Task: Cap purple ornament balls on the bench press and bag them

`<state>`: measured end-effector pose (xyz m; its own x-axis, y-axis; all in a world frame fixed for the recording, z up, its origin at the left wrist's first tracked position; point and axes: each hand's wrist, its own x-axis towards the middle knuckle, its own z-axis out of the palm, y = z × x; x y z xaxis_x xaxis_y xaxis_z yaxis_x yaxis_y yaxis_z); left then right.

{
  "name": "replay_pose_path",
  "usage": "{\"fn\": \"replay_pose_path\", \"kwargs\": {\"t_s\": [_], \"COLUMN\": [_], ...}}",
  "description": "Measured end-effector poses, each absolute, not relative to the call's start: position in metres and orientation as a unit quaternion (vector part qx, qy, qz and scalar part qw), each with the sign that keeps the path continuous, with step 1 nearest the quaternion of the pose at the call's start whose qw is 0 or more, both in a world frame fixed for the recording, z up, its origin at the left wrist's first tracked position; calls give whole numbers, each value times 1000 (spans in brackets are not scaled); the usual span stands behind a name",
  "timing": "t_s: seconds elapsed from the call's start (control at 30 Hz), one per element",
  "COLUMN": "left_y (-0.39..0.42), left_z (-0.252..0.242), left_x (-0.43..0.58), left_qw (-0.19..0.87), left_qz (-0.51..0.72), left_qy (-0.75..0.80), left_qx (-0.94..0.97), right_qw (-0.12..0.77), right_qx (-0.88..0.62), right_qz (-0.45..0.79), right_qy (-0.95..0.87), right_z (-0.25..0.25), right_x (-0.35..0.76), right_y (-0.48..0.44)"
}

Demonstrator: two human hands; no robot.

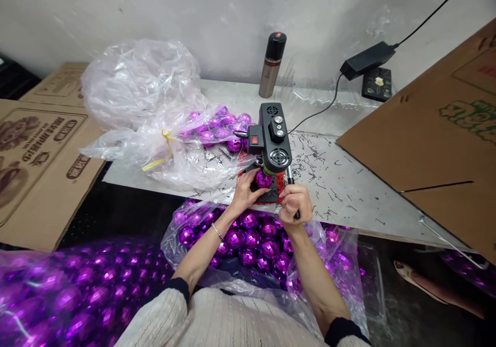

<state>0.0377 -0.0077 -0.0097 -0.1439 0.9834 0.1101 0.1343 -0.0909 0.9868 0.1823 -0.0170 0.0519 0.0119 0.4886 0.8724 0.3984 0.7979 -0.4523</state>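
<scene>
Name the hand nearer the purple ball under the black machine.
Left. The left hand touches the purple ball from its left; the right hand is farther off, gripping the black handle to the ball's right.

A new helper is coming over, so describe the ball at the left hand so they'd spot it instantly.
On the pale table, find the black machine with two round grilles. Below its near end sits a shiny purple ball, between thumb and fingers of the left hand. It alone is touched by a hand.

Black-capped canister (272, 65) standing near grey wall (228, 16), printed cardboard box (42, 169) at left, shoe (420, 283) at right
</scene>
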Motion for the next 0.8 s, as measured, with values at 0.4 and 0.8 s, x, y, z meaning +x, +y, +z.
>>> {"fn": "replay_pose_path", "kwargs": {"t_s": [0.4, 0.8], "left_y": [-8, -7], "left_z": [-10, -7], "left_x": [37, 36], "left_qw": [406, 397], "left_qz": [521, 519], "left_qy": [542, 536], "left_qx": [520, 535], "right_qw": [682, 668], "right_qx": [-293, -282], "right_qz": [47, 56], "right_qy": [-669, -687], "right_z": [34, 15], "right_x": [176, 177], "right_y": [-12, -8]}}
